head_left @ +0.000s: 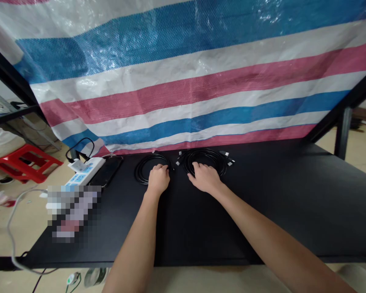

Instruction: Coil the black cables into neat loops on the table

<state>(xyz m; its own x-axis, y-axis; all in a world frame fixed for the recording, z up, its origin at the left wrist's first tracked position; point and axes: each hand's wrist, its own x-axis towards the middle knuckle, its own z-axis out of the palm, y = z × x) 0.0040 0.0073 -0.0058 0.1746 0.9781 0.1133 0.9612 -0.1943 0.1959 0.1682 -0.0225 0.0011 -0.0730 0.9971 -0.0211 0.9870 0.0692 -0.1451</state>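
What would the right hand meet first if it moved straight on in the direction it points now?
The coiled black cable comes first: the right hand seems to rest on it, though depth is unclear.

From where I'm watching, a flat matte-black tabletop [262, 211] fills the lower view. Near its far edge lie two coils of thin black cable, side by side: the smaller [143, 173] on the left, the larger [203, 151] on the right, with small silver-tipped connectors [227, 158] at its ends. Further left sit a white multi-socket power strip [87, 171] and a dark glossy slab, probably a phone [105, 171]. A pixelated patch [73, 211] hides whatever lies nearer.
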